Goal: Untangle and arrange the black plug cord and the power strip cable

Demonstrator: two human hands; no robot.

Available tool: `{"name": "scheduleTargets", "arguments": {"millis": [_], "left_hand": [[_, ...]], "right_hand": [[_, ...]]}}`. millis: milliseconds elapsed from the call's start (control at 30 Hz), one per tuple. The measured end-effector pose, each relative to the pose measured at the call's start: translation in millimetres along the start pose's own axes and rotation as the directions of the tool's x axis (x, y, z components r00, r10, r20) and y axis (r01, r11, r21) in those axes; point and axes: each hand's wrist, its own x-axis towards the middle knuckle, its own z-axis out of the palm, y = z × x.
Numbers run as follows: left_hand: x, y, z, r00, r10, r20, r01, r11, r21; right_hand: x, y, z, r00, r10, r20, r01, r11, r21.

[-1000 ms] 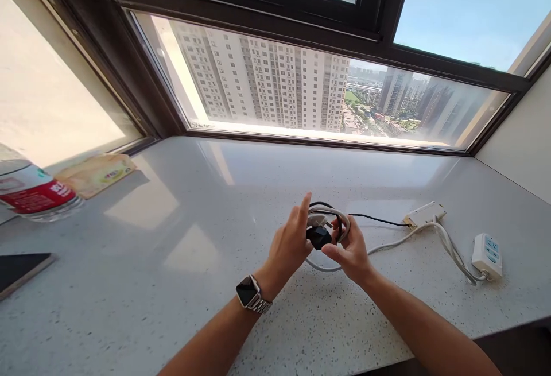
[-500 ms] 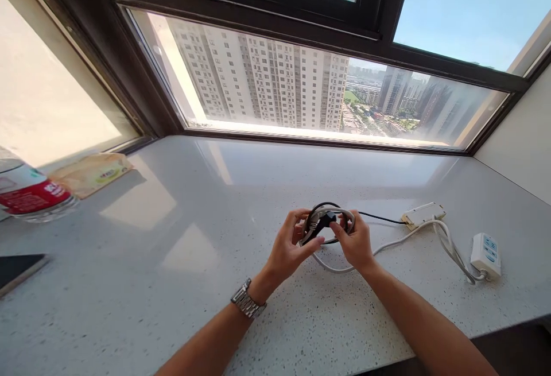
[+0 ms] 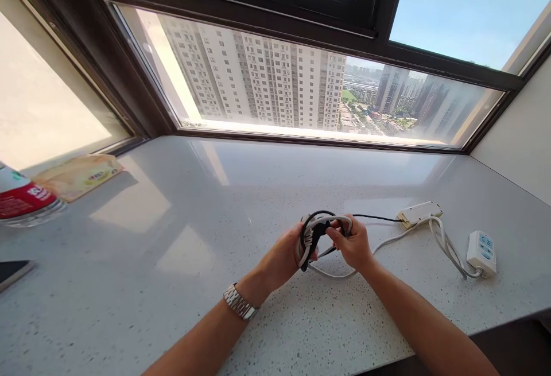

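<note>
A loop of black and white cables (image 3: pixel 307 239) is gripped in my left hand (image 3: pixel 279 258), whose fingers are mostly hidden behind the coil. Across the loop lies a black plug-like piece (image 3: pixel 319 230). My right hand (image 3: pixel 356 244) pinches at the right side of the loop, with its thumb against the end of the black piece. To the right, a thin black cord (image 3: pixel 379 217) runs to a long white box (image 3: pixel 419 214) on the counter. A white cable (image 3: pixel 398 237) trails from below the coil toward a white power strip (image 3: pixel 482 252).
At the left of the speckled counter (image 3: pixel 129 284) stand a bottle with a red label (image 3: pixel 28 198) and a soft tissue pack (image 3: pixel 84 178). A dark flat device (image 3: pixel 12 272) lies nearer. Window frames (image 3: pixel 275 138) border the back; the front edge is at lower right.
My left hand has turned and closed round the coil, its thumb no longer stretched out in front. The black piece has tilted more upright. The whole view has shifted slightly.
</note>
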Motion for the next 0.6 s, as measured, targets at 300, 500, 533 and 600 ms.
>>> {"name": "scheduleTargets", "arguments": {"millis": [300,500,533,600], "left_hand": [[-4,-1,-6,0.967,-0.172,0.189,0.173,0.985,0.013],[-12,-3,18,0.999,0.033,-0.019,-0.033,0.998,0.045],[-12,-2,21,0.993,0.091,-0.073,-0.084,0.992,0.091],[-10,0,24,0.956,0.226,-0.185,-0.187,0.96,0.208]], "right_hand": [[1,-7,-2,0.972,-0.183,0.146,0.203,0.97,-0.132],[12,-1,-8,0.963,-0.155,0.22,0.183,0.977,-0.114],[13,1,-10,0.962,-0.122,0.244,0.15,0.984,-0.1],[14,3,-12,0.955,-0.068,0.29,0.097,0.992,-0.086]]}}
